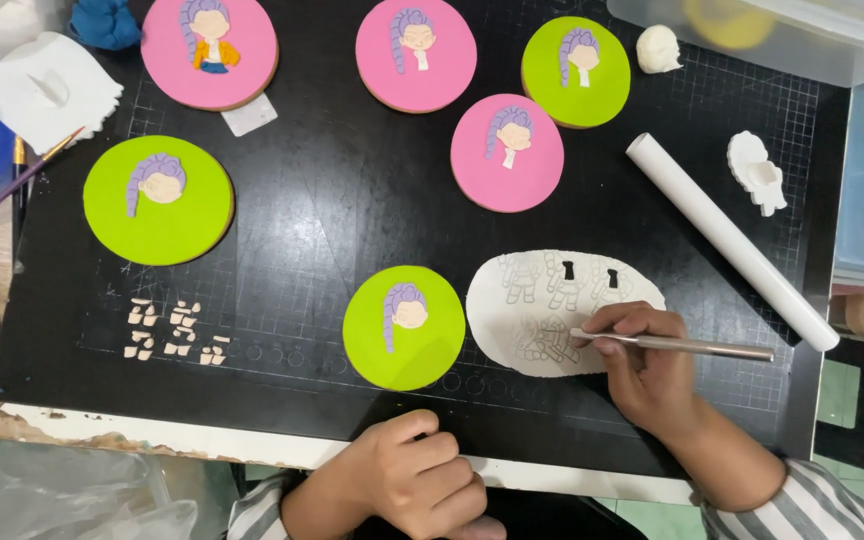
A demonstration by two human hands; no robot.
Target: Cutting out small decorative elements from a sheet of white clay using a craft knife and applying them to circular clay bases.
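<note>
My right hand (647,370) grips a thin metal tool (692,346) whose tip rests on a flat rolled-out sheet of white paste (512,315) stamped with small figure outlines. My left hand (417,485) is curled into a loose fist at the near edge of the black cutting mat (302,210), holding nothing. Just left of the white sheet lies a green round cookie (404,328) with a purple-haired face on it.
Other pink (209,50) (416,53) (507,152) and green (158,200) (575,72) decorated rounds lie across the mat. A white rolling pin (727,238) lies diagonally at right. Small cut-out pieces (172,332) sit at left. Brushes, tissue and a clear box line the edges.
</note>
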